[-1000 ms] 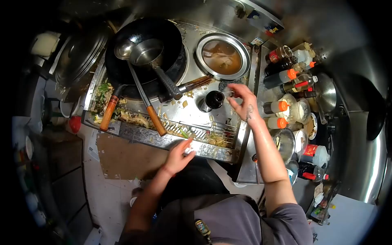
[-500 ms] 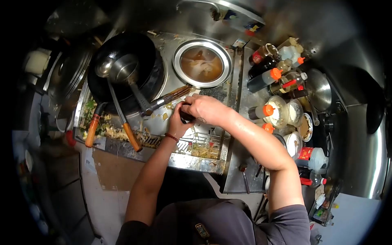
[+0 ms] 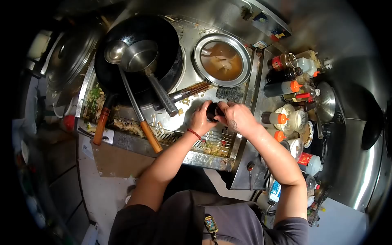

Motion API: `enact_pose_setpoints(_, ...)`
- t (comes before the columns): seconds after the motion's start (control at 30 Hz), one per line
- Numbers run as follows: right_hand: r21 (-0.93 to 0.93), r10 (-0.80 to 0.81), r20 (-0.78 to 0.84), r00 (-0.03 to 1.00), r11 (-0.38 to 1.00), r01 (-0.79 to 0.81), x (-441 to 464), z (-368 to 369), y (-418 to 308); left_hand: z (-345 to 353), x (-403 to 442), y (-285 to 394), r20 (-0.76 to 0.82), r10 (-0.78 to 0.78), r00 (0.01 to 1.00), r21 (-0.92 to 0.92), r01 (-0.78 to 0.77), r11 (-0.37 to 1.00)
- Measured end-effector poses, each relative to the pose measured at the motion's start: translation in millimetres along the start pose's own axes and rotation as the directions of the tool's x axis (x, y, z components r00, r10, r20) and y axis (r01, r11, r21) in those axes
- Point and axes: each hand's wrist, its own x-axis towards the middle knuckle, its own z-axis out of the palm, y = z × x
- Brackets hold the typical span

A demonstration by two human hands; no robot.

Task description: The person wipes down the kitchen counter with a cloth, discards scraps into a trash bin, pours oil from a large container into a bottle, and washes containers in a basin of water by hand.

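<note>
A dark container [image 3: 212,112], its contents not readable, stands between my hands over the steel stove top. My left hand [image 3: 201,119] is wrapped round its left side, a red bead bracelet on the wrist. From the right, my right hand [image 3: 237,117] closes its fingers at the container's top and right edge. Just behind them lie a dark scouring pad [image 3: 229,94] and a bamboo brush [image 3: 191,92]. A round metal pan [image 3: 198,61] of brown liquid with pale pieces sits farther back.
A black wok [image 3: 163,34] at the left holds a ladle [image 3: 131,88] and a steel strainer pot [image 3: 141,56]. Food scraps [image 3: 130,125] litter the front gutter. Sauce bottles [image 3: 282,88], bowls [image 3: 301,119] and a spoon [image 3: 250,173] occupy the right counter. A large lid [image 3: 67,61] is far left.
Both hands have come together at the dark container, which stood by itself on the stove one second ago. My left hand has taken hold of it, and the right has closed on its top.
</note>
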Motion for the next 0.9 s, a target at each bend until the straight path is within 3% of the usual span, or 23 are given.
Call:
enact_pose_setpoints(0.03, -0.003, 0.009, 0.007, 1.000, 1.000, -0.009, 2.0, -1.3, 0.0, -1.3, 0.8, -0.4, 0.007, -0.002, 1.000, -0.010, 0.002, 1.000)
enact_pose_setpoints(0.13, 0.060, -0.325, -0.107, 0.940, 0.941, 0.332, 3.1, -0.4, 13.5, -4.9, 3.7, -1.8, 0.028, -0.006, 1.000, -0.038, 0.007, 0.999)
enact_pose_setpoints(0.17, 0.064, -0.314, -0.102, 0.944, 0.945, 0.321, 3.0, -1.5, 15.3, -5.5, 3.0, -2.3, 0.039, -0.008, 0.999, -0.043, 0.009, 0.999)
enact_pose_setpoints(0.23, -0.083, -0.498, -0.129, 0.857, 0.867, 0.491, 4.0, -6.2, 17.8, -4.8, 3.2, -1.9, 0.016, 0.047, 0.999, -0.003, -0.047, 0.999)
enact_pose_setpoints(0.27, -0.100, -0.378, -0.005, 0.926, 0.921, 0.376, 3.9, -6.9, 15.1, -4.5, 3.9, -2.8, 0.014, 0.057, 0.998, -0.019, -0.057, 0.998)
enact_pose_setpoints(0.3, -0.099, -0.372, -0.002, 0.928, 0.924, 0.370, 6.4, -5.8, 12.6, -3.9, 4.1, -3.3, 0.020, 0.056, 0.998, -0.024, -0.056, 0.998)
enact_pose_setpoints(0.37, -0.223, 0.011, 0.253, 0.967, 0.974, 0.047, 13.6, -2.9, 5.0, -3.2, 4.1, -3.4, 0.072, 0.029, 0.997, 0.006, -0.030, 1.000)
enact_pose_setpoints(0.43, -0.275, 0.030, 0.268, 0.963, 0.960, 0.047, 14.6, -9.6, -2.5, 1.9, 1.5, -8.3, 0.005, 0.119, 0.993, 0.042, -0.119, 0.992)
enact_pose_setpoints(0.47, -0.203, -0.092, 0.039, 0.995, 0.974, 0.098, 7.8, -9.1, -5.8, 1.8, 0.8, -8.4, -0.015, 0.106, 0.994, 0.032, -0.105, 0.994)
enact_pose_setpoints(0.5, -0.148, -0.188, -0.200, 0.962, 0.976, 0.160, 1.7, -9.1, -7.1, 2.5, 1.1, -7.9, -0.031, 0.094, 0.995, 0.018, -0.093, 0.995)
enact_pose_setpoints(0.63, -0.107, -0.033, -0.132, 0.991, 0.994, 0.018, -10.0, 21.1, 5.4, 3.4, 3.0, -3.0, 0.056, 0.007, 0.998, -0.038, -0.005, 0.999)
enact_pose_setpoints(0.77, -0.015, 0.035, -0.232, 0.972, 0.999, -0.040, -11.7, 21.3, 1.5, 2.0, 6.7, 8.1, 0.050, -0.044, 0.998, -0.069, 0.048, 0.996)
enact_pose_setpoints(0.83, 0.168, 0.126, -0.174, 0.977, 0.981, -0.096, -20.1, 11.7, 1.2, 3.4, 6.9, 10.0, 0.027, -0.009, 1.000, -0.076, 0.011, 0.997)
enact_pose_setpoints(0.9, 0.341, 0.221, -0.347, 0.911, 0.935, -0.097, -36.7, 14.7, 3.9, 13.5, 10.7, 7.1, 0.025, -0.009, 1.000, -0.203, 0.013, 0.979)
